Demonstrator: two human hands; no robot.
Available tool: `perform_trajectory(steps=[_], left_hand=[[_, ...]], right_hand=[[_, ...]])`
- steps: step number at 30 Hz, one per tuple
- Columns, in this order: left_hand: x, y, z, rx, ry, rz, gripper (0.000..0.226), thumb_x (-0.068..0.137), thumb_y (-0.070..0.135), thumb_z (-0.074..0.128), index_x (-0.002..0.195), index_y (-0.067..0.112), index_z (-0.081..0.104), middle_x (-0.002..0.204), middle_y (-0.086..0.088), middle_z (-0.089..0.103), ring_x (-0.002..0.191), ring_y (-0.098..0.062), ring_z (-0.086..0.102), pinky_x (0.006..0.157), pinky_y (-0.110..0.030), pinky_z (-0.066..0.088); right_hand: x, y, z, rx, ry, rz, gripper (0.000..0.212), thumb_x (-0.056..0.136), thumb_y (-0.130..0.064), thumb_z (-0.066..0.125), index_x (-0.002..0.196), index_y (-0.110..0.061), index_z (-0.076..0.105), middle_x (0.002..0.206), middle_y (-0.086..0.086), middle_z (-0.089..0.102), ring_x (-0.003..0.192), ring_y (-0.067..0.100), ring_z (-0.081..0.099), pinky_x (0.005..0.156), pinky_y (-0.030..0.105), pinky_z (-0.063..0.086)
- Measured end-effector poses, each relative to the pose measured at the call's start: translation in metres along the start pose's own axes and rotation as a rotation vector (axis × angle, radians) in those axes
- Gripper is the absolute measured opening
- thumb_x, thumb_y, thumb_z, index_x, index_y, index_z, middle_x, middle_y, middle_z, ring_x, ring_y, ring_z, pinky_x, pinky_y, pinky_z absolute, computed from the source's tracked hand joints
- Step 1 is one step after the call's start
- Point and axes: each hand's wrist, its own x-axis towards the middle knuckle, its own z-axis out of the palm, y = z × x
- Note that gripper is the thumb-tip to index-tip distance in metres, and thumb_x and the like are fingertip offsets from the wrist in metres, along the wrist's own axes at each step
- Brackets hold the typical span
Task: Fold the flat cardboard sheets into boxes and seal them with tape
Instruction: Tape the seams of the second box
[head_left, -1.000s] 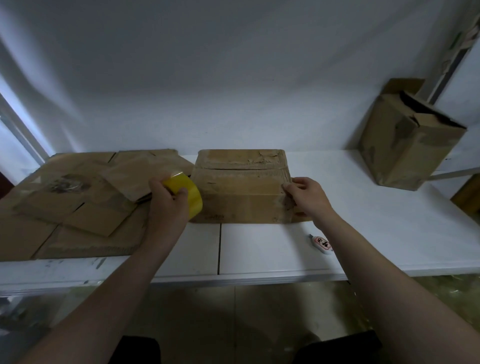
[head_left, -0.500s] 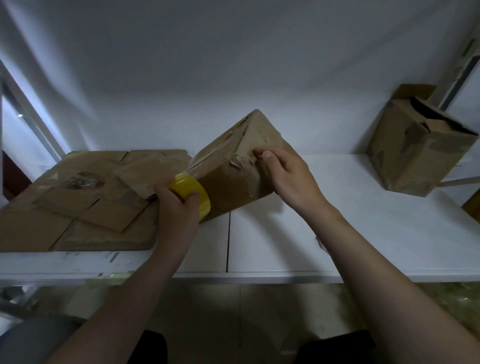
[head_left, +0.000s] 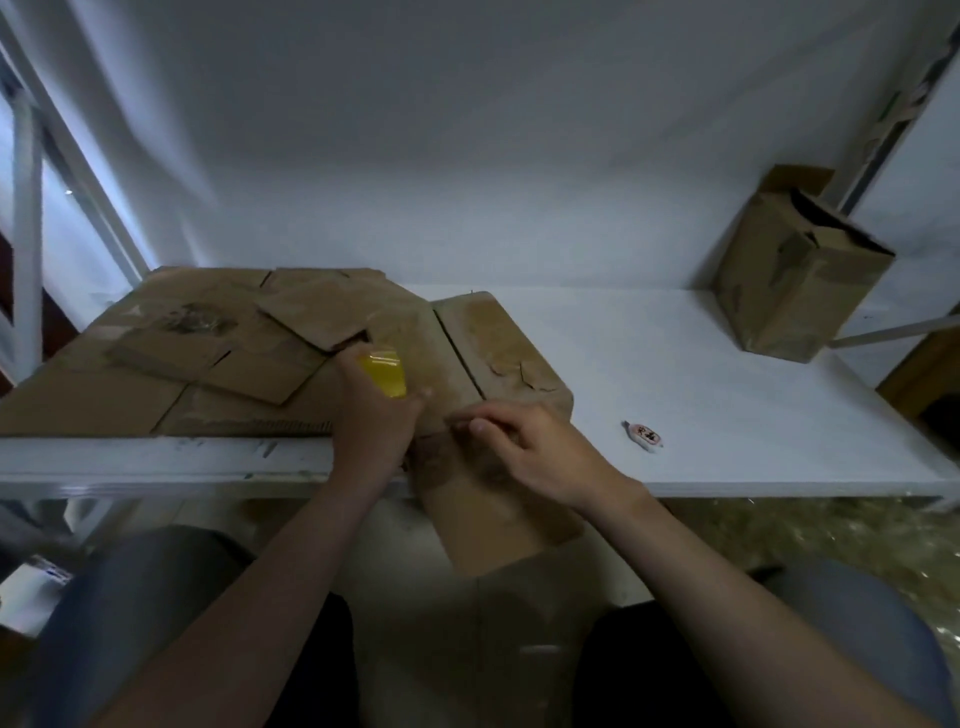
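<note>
Fingers of the left hand (head_left: 374, 426) are curled round the yellow tape roll (head_left: 387, 373), which is pressed against the top of the box (head_left: 498, 348). The thumb and forefinger of the right hand (head_left: 535, 457) are drawn narrowly together at the box's near corner. Whether the tape's loose end is pinched between them cannot be told.

The box is laid over the front edge of the white table (head_left: 701, 364), near the middle. It is tipped toward the person, with its closed flaps and their seam turned upward.

The cardboard is judged to be light and empty. It is stiff along folds and corners but worn, creased and scuffed on the flaps, so some give is to be expected under pressure. A hold is best taken at a corner or side edge, with the flaps pressed down just beside the seam. The tape film is thin and sticky and is best handled by its end only.

Two folded boxes are counted: the one in hand, and an open-topped second box (head_left: 789, 280) at the table's far right end. One tape roll is seen. A pile of flat sheets (head_left: 171, 364) lies on the table's left end, with at least three overlapping layers and no exact count possible. One small white-and-pink object (head_left: 644, 436) lies near the table's front edge, to the right.
</note>
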Motion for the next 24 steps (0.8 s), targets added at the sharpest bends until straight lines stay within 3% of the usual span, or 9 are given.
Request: perform_trajectory(steps=[3,5,7,10,12,15,20,24], left_hand=[[-0.001,-0.022,-0.007,0.013,-0.038,-0.056,0.075,0.081,0.023,0.083,0.139,0.018,0.036,0.117,0.004,0.042,0.103,-0.017,0.05,0.08,-0.034,0.045],[0.0,-0.033,-0.011,0.02,-0.068,-0.088,0.081,0.077,0.028,0.086,0.14,0.021,0.035,0.121,0.002,0.043,0.109,-0.023,0.054,0.087,-0.042,0.052],[-0.003,-0.037,-0.013,0.049,-0.109,-0.09,0.085,0.076,0.028,0.087,0.142,0.022,0.034,0.124,0.001,0.041,0.11,-0.023,0.052,0.084,-0.039,0.049],[-0.01,-0.041,-0.013,0.092,-0.154,-0.057,0.092,0.073,0.028,0.09,0.144,0.025,0.031,0.127,0.002,0.042,0.109,-0.022,0.05,0.086,-0.04,0.048],[-0.013,-0.045,-0.011,0.119,-0.148,-0.045,0.092,0.073,0.025,0.09,0.144,0.028,0.031,0.132,0.0,0.045,0.113,-0.025,0.052,0.09,-0.044,0.05],[-0.014,-0.047,-0.008,0.124,-0.114,-0.034,0.086,0.075,0.019,0.087,0.142,0.03,0.034,0.135,-0.001,0.049,0.112,-0.026,0.054,0.083,-0.038,0.046],[0.002,-0.048,-0.015,0.145,-0.069,0.01,0.083,0.077,0.013,0.086,0.144,0.021,0.037,0.136,-0.006,0.048,0.112,-0.025,0.052,0.082,-0.036,0.042],[0.013,-0.035,-0.029,0.093,-0.103,-0.06,0.077,0.084,0.019,0.08,0.145,0.017,0.034,0.127,-0.005,0.046,0.102,-0.021,0.047,0.079,-0.035,0.039]], right_hand=[[-0.003,0.014,0.0,-0.072,0.162,0.011,0.027,0.102,-0.03,0.053,0.123,-0.036,0.07,0.119,-0.02,0.069,0.11,0.001,0.06,0.094,0.032,0.053],[0.002,0.027,-0.004,-0.204,0.255,0.043,0.029,0.099,-0.029,0.055,0.123,-0.038,0.069,0.127,-0.017,0.065,0.117,0.015,0.056,0.099,0.039,0.049],[0.009,0.036,-0.008,-0.317,0.204,0.132,0.034,0.098,-0.032,0.058,0.129,-0.04,0.065,0.144,-0.013,0.054,0.129,0.028,0.045,0.109,0.048,0.04],[0.015,0.045,-0.01,-0.444,0.052,0.256,0.042,0.097,-0.042,0.056,0.139,-0.048,0.054,0.159,-0.016,0.035,0.143,0.031,0.031,0.118,0.056,0.02],[0.015,0.049,-0.01,-0.4,0.03,0.248,0.044,0.098,-0.041,0.058,0.141,-0.045,0.054,0.16,-0.013,0.034,0.138,0.033,0.035,0.118,0.049,0.025],[0.007,0.048,-0.006,-0.398,0.074,0.232,0.042,0.096,-0.039,0.064,0.138,-0.042,0.058,0.156,-0.01,0.038,0.125,0.032,0.038,0.109,0.04,0.034],[-0.008,0.036,0.006,-0.46,0.167,0.246,0.041,0.095,-0.041,0.066,0.136,-0.041,0.062,0.145,-0.008,0.044,0.114,0.031,0.038,0.102,0.039,0.039],[-0.002,0.025,0.017,-0.436,0.208,0.266,0.041,0.097,-0.041,0.065,0.137,-0.038,0.061,0.145,-0.007,0.045,0.117,0.029,0.037,0.101,0.037,0.04]])
